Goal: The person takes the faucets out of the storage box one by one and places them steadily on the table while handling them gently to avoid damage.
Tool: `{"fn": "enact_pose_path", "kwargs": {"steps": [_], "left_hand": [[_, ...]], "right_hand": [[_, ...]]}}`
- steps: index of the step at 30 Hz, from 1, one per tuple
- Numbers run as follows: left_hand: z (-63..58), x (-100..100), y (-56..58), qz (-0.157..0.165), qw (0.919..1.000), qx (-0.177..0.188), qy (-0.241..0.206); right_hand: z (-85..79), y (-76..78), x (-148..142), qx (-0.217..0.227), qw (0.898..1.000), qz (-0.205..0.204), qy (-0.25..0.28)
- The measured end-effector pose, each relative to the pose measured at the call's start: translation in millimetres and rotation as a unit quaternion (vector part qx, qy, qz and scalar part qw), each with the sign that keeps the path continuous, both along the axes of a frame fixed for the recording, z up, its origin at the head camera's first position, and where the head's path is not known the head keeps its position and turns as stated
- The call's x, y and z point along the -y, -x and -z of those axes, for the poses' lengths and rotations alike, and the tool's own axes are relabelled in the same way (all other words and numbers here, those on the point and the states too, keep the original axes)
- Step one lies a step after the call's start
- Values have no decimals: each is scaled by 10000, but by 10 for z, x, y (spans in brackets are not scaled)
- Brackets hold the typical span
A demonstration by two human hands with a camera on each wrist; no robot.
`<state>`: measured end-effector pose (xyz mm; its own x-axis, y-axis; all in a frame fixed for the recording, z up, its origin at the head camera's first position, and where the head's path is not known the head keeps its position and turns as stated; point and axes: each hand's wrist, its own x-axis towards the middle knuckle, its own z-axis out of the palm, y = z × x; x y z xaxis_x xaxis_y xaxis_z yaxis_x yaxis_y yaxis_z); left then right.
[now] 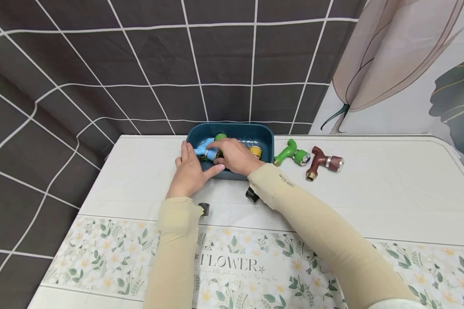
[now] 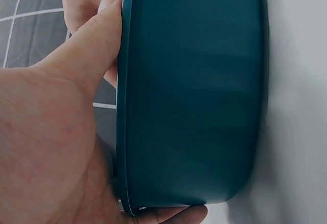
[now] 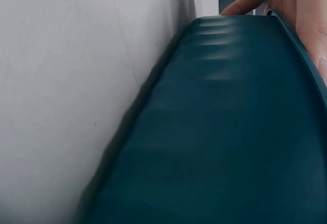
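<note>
A dark teal plastic basin point(image 1: 268, 148) stands against the tiled backdrop. Along its left end lie the fairly straight fingers of my left hand point(image 1: 187, 174), the thumb reaching over the front rim. In the left wrist view that thumb touches the rim of the basin point(image 2: 194, 91), with fingertips against its end wall. My right hand point(image 1: 236, 156) reaches inside and pinches a light blue tap point(image 1: 203, 148) near its knob. Also in the basin are a yellow tap knob point(image 1: 255, 151) and a green piece point(image 1: 220, 136); their lower parts are hidden.
Right of the basin lie a green tap point(image 1: 290, 152) and a brown-red tap point(image 1: 321, 162). The table's white cloth point(image 1: 390, 193) has a flowered band at the front. A tiled-pattern curtain point(image 1: 224, 56) rises right behind the basin. Black wrist-camera parts show at both cuffs.
</note>
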<state>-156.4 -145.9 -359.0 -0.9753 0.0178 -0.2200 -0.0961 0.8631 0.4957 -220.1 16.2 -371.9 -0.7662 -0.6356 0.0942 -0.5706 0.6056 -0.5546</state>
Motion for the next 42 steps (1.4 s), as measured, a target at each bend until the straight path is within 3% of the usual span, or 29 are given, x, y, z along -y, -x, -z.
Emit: {"fn": "enact_pose_path", "kwargs": {"steps": [23, 42], "left_hand": [[-11, -11, 0, -32, 10000, 44, -52], [-11, 2, -3, -7, 9999, 67, -79]], "right_hand": [[-18, -10, -76, 99, 9995, 135, 270], [-9, -26, -155, -197, 9975, 279, 616]]}}
